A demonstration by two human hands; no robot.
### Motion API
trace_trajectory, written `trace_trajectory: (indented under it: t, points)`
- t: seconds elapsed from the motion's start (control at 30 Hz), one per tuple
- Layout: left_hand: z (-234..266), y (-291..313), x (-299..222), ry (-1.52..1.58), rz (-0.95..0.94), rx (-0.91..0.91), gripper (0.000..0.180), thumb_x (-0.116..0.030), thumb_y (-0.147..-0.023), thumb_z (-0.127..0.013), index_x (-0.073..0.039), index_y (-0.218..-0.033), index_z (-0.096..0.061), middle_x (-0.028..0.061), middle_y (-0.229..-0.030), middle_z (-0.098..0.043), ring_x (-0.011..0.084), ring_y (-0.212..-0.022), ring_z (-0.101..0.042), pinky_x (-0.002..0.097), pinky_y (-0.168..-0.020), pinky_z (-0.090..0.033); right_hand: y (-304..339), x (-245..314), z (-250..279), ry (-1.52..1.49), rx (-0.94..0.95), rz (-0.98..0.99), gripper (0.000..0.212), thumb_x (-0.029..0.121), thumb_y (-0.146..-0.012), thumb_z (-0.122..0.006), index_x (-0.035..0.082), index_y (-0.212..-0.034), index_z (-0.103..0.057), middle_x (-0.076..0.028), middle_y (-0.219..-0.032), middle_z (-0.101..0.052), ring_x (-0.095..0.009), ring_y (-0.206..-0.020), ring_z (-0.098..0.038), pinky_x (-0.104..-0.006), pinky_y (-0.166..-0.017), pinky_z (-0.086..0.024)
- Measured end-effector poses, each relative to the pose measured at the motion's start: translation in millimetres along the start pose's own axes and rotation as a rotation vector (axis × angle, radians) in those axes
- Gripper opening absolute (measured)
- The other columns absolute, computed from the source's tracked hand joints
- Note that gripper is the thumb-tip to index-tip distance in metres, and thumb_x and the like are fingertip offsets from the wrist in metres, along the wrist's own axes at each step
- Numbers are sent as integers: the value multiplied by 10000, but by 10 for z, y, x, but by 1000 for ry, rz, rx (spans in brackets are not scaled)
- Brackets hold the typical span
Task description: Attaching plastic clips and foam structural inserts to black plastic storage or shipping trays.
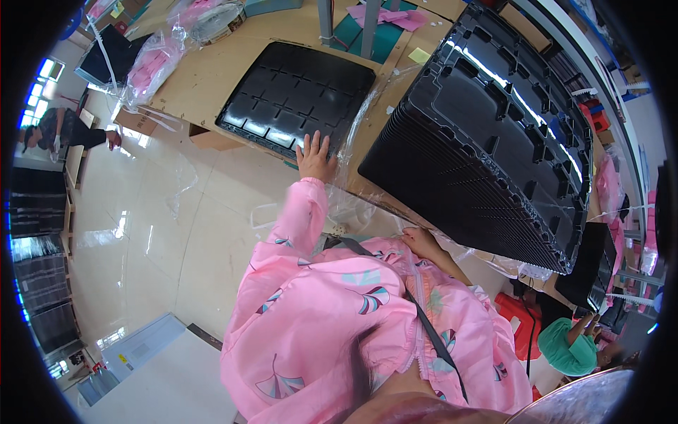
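My left hand (pixel 316 160) lies with its fingers spread on the near right edge of a black plastic tray (pixel 296 95). This shallow tray has cross-shaped ridges and rests on the cardboard-covered table, close to its front edge. My right hand (pixel 418 242) is low in front of my body, by the table edge, below a tall stack of black plastic trays (pixel 487 134). Its fingers are mostly turned out of sight, so their grip does not show. The stack stands to the right of the single tray, with moulded tabs on its top tray.
Clear plastic film (pixel 361 120) runs between the tray and the stack. Metal posts (pixel 369 32) rise behind, near pink sheets (pixel 385 15). At the back left lies a plastic bag with pink pieces (pixel 152 67). One person (pixel 63 131) is far left, another in green (pixel 568 346) lower right.
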State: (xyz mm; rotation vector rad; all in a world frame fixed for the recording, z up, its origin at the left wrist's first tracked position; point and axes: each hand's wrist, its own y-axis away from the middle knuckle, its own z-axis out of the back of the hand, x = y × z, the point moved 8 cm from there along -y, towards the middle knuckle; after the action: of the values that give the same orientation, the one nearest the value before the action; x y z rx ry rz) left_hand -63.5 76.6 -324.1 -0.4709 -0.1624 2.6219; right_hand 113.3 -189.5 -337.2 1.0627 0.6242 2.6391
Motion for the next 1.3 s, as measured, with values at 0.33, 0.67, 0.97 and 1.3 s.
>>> trace_trajectory:
  t: [0.33, 0.67, 0.97, 1.3]
  points:
    - [-31, -25, -71, -164, 4, -47, 539, -388, -761, -530, -205, -1258, -432, 51, -1339, -363, 312, -1232, -306, 477, -999, -197, 414, 286, 391, 5, -103, 34, 235, 249, -788, -486, 21, -757, -536, -189, -743, -585, -366, -726, -571, -452, -652, -447]
    - [188, -288, 232, 518, -84, -166, 456, -143, -763, -603, 12, -1171, -471, 171, -1192, -489, 301, -1107, -459, 367, -938, -349, 2637, 781, 2734, -1019, -986, 686, 107, 33, -799, -535, -43, -761, -601, -163, -814, -618, -130, -593, -572, -211, -496, -441]
    - [1308, -573, -241, 971, 39, -293, 354, -77, -838, -548, 26, -1171, -483, 100, -1077, -561, 134, -934, -535, 242, -790, -434, 3561, -3, 3075, -105, -1957, 260, 198, 20, -765, -588, -58, -945, -565, -102, -932, -595, -132, -783, -569, -229, -683, -451]
    - [2803, -471, -1574, 1078, -309, -453, 280, -21, -869, -476, 57, -1137, -494, 133, -1056, -577, 152, -946, -548, 246, -814, -435, 2743, -1721, 3226, -1003, -1337, 134, 264, 89, -728, -666, -29, -951, -586, -77, -845, -623, -126, -769, -586, -234, -700, -453]
